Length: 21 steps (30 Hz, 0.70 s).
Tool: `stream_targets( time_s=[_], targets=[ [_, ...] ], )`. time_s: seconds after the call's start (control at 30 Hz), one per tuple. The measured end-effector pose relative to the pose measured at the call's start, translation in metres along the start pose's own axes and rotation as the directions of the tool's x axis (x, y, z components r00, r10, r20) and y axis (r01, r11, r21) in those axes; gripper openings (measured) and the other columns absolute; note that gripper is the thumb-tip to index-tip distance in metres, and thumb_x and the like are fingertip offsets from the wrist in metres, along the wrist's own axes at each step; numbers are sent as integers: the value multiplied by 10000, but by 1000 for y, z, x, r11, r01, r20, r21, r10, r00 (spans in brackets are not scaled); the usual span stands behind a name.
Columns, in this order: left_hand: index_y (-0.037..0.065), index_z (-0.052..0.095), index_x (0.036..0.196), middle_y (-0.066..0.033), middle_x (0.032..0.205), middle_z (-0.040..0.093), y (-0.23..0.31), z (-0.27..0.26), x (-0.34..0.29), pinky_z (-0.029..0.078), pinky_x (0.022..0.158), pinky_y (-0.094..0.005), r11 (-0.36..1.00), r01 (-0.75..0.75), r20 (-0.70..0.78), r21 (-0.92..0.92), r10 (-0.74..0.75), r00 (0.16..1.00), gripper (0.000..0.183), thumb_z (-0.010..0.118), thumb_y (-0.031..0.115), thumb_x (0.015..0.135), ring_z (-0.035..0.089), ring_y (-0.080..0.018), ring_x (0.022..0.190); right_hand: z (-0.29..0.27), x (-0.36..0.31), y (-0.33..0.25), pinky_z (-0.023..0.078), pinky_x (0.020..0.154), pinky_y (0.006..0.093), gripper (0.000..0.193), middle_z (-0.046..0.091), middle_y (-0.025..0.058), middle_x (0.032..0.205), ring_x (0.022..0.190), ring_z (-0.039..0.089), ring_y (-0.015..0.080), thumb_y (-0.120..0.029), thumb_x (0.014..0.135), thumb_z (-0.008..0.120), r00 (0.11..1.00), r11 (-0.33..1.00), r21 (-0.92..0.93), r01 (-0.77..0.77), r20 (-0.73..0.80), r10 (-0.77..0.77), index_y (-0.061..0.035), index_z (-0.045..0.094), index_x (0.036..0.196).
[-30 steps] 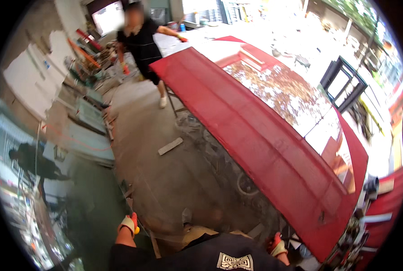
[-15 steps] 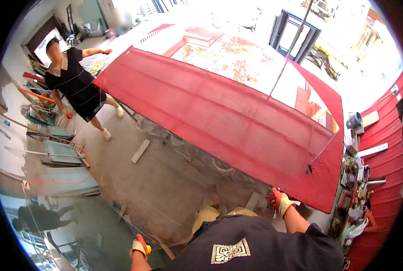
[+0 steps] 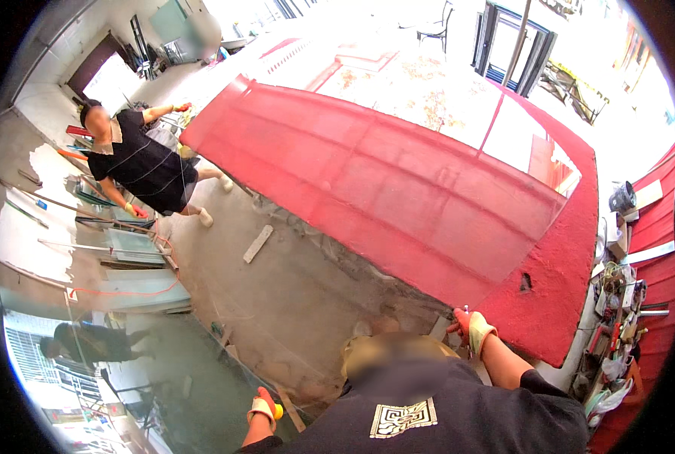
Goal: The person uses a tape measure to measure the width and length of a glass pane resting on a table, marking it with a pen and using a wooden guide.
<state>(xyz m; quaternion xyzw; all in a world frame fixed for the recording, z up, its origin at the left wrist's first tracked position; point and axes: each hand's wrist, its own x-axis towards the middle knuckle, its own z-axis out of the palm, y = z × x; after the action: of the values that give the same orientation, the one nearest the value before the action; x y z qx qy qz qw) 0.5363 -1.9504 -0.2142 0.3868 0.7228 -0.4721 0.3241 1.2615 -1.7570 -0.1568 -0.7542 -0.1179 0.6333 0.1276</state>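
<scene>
My right hand (image 3: 474,330), in a red-and-cream work glove, is closed around a slim pen-like tool (image 3: 466,309) with a metal end. It is at the near edge of a large red-covered table (image 3: 553,310). A wide clear glass sheet (image 3: 368,193) lies on the tabletop. Low at the left, my left hand (image 3: 262,409), gloved alike, is closed, with a small rounded yellow thing (image 3: 278,411) showing beside its fingers; I cannot make out its kind. That hand is next to a big reflective glass pane (image 3: 156,378).
A person in dark clothes (image 3: 148,163) with gloved hands stands beyond the table's left end. Stacked glass sheets (image 3: 144,291) lean along the left wall. A wooden strip (image 3: 258,244) lies on the floor. Tools and clutter (image 3: 617,303) line the right side, and a dark frame (image 3: 515,45) stands behind.
The view has shifted, so the table and room appear farther right. The other person's body leans more. My right hand stays by the table edge, and my left hand keeps its closed grip.
</scene>
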Motion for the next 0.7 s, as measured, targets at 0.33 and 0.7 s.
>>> stream_targets(
  time_s=[0.33,0.7],
  targets=[
    [170,694,1466,-25,1387,727,87,98,-12,409,997,-696,186,-212,111,959,445,889,587,486,533,1055,617,-309,1333,-19,-22,130,565,864,331,528,809,137,1118,988,738,200,-479,1133,551,874,946,-228,228,476,-96,-9,749,1269],
    [8,606,1426,-188,1282,743,83,136,-44,485,1071,-498,820,-266,-287,-506,130,949,760,339,633,1087,686,-380,1182,108,-96,147,427,517,332,708,823,119,1057,577,556,151,-680,1073,512,877,862,-419,285,478,-58,-41,752,1261]
  ],
)
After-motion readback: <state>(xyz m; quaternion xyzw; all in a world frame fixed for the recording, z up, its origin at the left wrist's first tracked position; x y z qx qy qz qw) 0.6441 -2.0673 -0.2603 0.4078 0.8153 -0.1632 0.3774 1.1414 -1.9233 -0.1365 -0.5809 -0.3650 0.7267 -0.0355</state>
